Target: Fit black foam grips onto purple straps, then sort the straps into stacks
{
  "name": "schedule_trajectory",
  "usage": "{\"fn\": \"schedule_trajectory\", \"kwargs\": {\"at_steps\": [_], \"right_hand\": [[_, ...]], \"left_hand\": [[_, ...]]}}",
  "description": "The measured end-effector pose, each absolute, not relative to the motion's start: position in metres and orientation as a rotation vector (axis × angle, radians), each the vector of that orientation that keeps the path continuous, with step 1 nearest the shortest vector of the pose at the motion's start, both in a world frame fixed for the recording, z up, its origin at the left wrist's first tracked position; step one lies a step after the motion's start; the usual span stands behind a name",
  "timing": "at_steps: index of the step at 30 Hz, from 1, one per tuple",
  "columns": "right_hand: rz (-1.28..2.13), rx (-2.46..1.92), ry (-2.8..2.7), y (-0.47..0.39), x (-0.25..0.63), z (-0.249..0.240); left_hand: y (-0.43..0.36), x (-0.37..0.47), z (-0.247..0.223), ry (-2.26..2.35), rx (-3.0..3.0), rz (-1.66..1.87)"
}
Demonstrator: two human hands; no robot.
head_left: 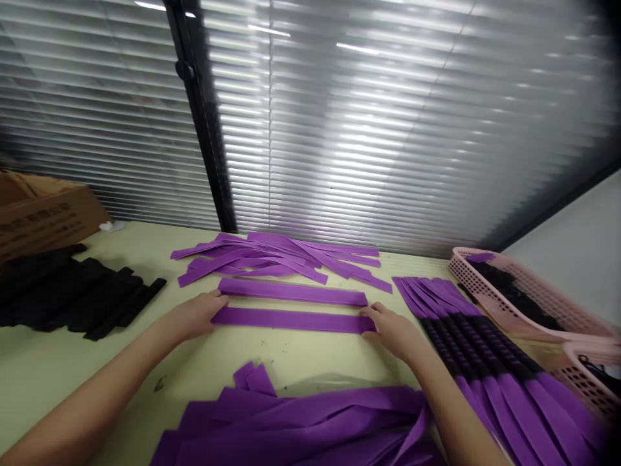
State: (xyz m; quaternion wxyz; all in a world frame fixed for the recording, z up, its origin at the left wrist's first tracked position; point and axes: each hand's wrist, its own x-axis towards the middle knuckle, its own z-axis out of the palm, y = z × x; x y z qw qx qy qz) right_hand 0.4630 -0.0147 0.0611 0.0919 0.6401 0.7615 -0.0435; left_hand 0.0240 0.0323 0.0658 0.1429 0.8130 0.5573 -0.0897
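Observation:
Two purple fabric strips lie flat and roughly parallel on the table, a far strip [291, 292] and a near strip [291, 320]. My left hand [198, 314] is closed on the left end of the near strip, its fingertips close to the left end of the far one. At the other end, my right hand [388, 329] pinches the near strip's right tip between thumb and fingers. The near strip stretches straight between both hands. Just behind the pair spreads a loose pile of purple strips [252, 252].
A heap of purple strips [310, 424] lies close to me. Purple strips with black middles [478, 336] are lined up at right, beside pink baskets [514, 317]. Black pieces [72, 291] and a cardboard box [53, 217] sit at left. Window blinds [339, 129] rise behind the table.

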Motion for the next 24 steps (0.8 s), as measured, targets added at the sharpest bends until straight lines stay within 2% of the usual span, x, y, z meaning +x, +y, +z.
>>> {"fn": "schedule_trajectory", "kwargs": {"at_steps": [3, 12, 18, 24], "right_hand": [[-0.083, 1.968, 2.188, -0.016, 0.464, 0.063], [-0.227, 1.995, 2.187, -0.011, 0.469, 0.055], [-0.189, 1.983, 2.154, -0.015, 0.454, 0.063], [-0.222, 2.024, 2.07, -0.022, 0.444, 0.077]], "left_hand": [[0.036, 0.016, 0.071, 1.678, 2.294, -0.281], [0.043, 0.02, 0.07, 1.626, 2.309, -0.302], [0.046, 0.019, 0.063, 1.61, 2.402, -0.219], [0.04, 0.02, 0.068, 1.76, 2.321, -0.317]]}}
